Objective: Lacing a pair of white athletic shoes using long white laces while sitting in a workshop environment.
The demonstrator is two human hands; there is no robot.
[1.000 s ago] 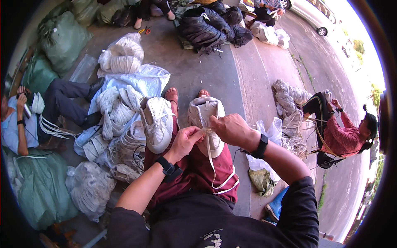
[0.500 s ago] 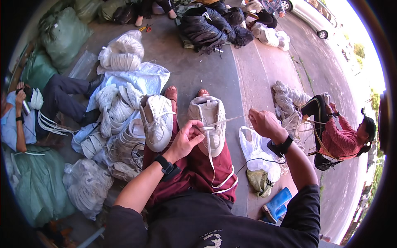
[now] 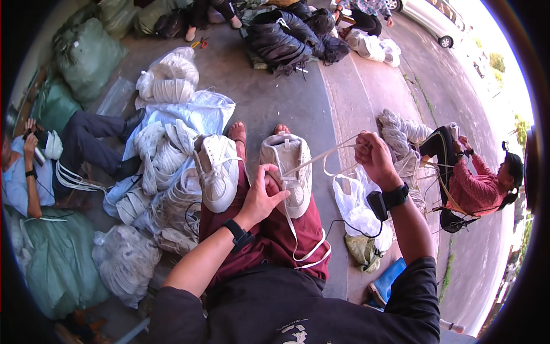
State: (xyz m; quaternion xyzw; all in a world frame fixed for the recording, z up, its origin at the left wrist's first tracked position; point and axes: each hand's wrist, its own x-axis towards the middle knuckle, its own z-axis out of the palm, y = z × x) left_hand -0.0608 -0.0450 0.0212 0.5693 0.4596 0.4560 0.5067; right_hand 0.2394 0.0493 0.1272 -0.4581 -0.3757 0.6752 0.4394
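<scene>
Two off-white sneakers rest on my maroon-trousered thighs. The left sneaker (image 3: 219,175) has its lace threaded across. On the right sneaker (image 3: 298,200), a white shoelace (image 3: 316,159) runs out from the eyelets toward the right, and another length hangs down over the trousers. My left hand (image 3: 263,196) is at this sneaker's left side, thumb and fingers curled in at the lacing and closed around the lace there. Up and to the right, my right hand (image 3: 375,157) pinches the pulled-out lace, which forms a loose loop below it.
Bundles of white straps (image 3: 163,152) lie left beside a seated person (image 3: 26,178). Green sacks (image 3: 60,264) stand around there. At my right are a white plastic bag (image 3: 361,206), a blue boot (image 3: 388,281) and another seated person (image 3: 475,183). A black bundle (image 3: 281,40) lies ahead.
My right hand has moved up and slightly right with the lace, turning upward. The taut lace now has a slack loop. My left hand stays beside the right sneaker, shifted slightly.
</scene>
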